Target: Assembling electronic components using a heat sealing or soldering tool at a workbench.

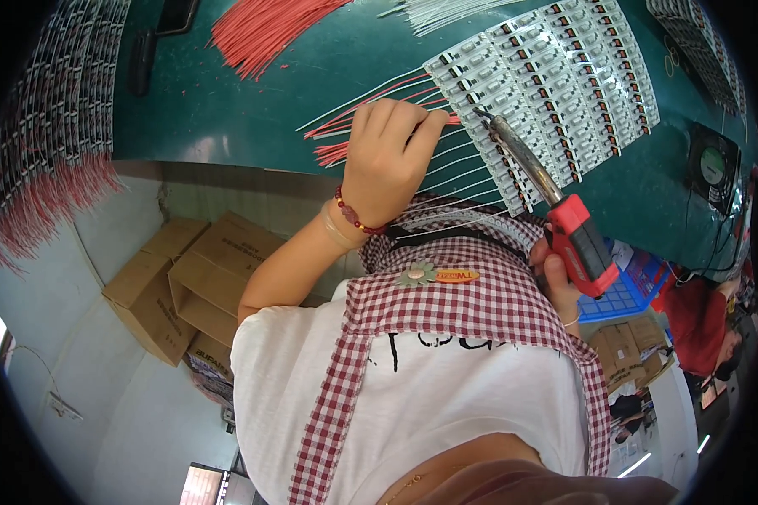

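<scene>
My left hand (392, 147) is closed over thin red wires (332, 154), its fingertips beside the left edge of a white circuit board panel (556, 84). What exactly the fingers pinch is partly hidden by the hand. White wires (459, 172) run out from that same edge of the panel. My right hand (556, 278) grips a soldering iron (574, 231) by its red and black handle. The iron's tip points up and left, over the panel's left rows near the left fingertips. Whether the tip touches a board, I cannot tell.
The green table (194, 118) carries a red wire bundle (269, 34) and a white wire bundle (451, 10). Wired boards (55, 93) are stacked far left; a black fan (714, 167) stands right. Below are cardboard boxes (156, 286) and a blue crate (619, 295).
</scene>
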Action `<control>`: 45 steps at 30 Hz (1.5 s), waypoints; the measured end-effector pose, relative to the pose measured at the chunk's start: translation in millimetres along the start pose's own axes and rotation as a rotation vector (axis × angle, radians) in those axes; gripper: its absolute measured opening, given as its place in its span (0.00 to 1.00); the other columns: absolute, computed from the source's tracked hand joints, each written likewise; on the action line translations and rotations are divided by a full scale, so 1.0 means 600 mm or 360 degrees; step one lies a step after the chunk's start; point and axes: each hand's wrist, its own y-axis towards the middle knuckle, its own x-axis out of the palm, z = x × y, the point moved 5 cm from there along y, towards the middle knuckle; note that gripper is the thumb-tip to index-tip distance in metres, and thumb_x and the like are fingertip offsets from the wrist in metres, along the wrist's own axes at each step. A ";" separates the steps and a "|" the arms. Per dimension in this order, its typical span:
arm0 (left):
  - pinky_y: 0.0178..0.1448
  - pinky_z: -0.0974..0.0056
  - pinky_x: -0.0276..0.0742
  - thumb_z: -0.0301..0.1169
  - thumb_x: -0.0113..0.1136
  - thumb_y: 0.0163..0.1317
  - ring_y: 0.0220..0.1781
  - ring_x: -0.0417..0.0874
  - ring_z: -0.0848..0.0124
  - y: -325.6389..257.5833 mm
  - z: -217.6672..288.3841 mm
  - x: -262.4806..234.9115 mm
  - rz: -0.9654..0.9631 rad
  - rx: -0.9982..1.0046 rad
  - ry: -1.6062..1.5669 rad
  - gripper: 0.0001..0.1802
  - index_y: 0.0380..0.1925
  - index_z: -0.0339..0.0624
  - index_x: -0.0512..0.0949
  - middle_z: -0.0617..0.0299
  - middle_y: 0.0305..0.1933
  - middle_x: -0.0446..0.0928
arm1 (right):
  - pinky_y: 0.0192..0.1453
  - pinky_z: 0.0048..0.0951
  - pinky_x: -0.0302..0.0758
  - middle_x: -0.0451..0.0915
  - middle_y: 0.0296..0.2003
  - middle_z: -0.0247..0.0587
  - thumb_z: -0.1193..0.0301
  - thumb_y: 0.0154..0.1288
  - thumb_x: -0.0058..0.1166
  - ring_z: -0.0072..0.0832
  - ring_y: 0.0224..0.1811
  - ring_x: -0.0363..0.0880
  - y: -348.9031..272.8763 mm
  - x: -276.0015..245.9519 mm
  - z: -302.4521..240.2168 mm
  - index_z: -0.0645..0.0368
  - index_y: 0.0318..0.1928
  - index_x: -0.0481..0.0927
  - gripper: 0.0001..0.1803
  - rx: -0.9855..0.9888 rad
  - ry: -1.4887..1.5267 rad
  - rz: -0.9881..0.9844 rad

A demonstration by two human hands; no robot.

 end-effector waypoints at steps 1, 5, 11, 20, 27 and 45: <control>0.39 0.61 0.68 0.20 0.66 0.51 0.34 0.75 0.66 0.001 0.001 -0.002 -0.0003 0.0002 -0.0008 0.14 0.40 0.40 0.85 0.64 0.33 0.76 | 0.41 0.30 0.79 0.84 0.37 0.44 0.73 0.60 0.66 0.37 0.36 0.84 -0.004 -0.002 0.000 0.62 0.44 0.85 0.12 0.0148 0.0202 -0.0069; 0.38 0.62 0.68 0.21 0.66 0.51 0.33 0.75 0.67 -0.006 0.014 -0.005 0.0005 0.0077 -0.0081 0.15 0.41 0.40 0.86 0.65 0.33 0.76 | 0.42 0.31 0.79 0.85 0.38 0.45 0.73 0.59 0.67 0.38 0.36 0.85 -0.006 0.000 0.012 0.63 0.44 0.86 0.12 0.0206 0.0352 -0.0198; 0.37 0.63 0.68 0.21 0.65 0.50 0.33 0.75 0.67 -0.011 0.011 0.008 -0.0060 0.0014 -0.0093 0.17 0.42 0.40 0.86 0.64 0.33 0.76 | 0.40 0.32 0.79 0.84 0.37 0.46 0.75 0.58 0.66 0.39 0.36 0.85 0.003 0.009 0.009 0.63 0.43 0.85 0.12 0.0045 0.0046 -0.0104; 0.37 0.63 0.68 0.22 0.65 0.50 0.33 0.74 0.67 -0.011 0.012 0.010 -0.0090 0.0036 -0.0054 0.17 0.43 0.40 0.86 0.64 0.33 0.75 | 0.38 0.33 0.78 0.83 0.36 0.48 0.77 0.56 0.64 0.42 0.34 0.84 0.007 0.012 0.013 0.63 0.42 0.85 0.12 0.0020 -0.0094 -0.0246; 0.38 0.63 0.67 0.22 0.65 0.50 0.33 0.74 0.68 -0.010 0.012 0.010 -0.0082 0.0057 -0.0008 0.16 0.42 0.41 0.85 0.65 0.32 0.74 | 0.38 0.33 0.78 0.83 0.36 0.47 0.77 0.56 0.64 0.42 0.34 0.84 -0.001 0.002 0.014 0.63 0.42 0.85 0.12 0.0028 -0.0065 -0.0157; 0.37 0.62 0.68 0.22 0.63 0.50 0.33 0.75 0.67 -0.012 0.011 0.010 -0.0088 0.0055 -0.0020 0.17 0.42 0.40 0.85 0.64 0.33 0.75 | 0.39 0.34 0.79 0.83 0.38 0.49 0.79 0.53 0.63 0.43 0.35 0.85 0.012 0.017 0.005 0.62 0.43 0.85 0.14 -0.0037 -0.0109 -0.0233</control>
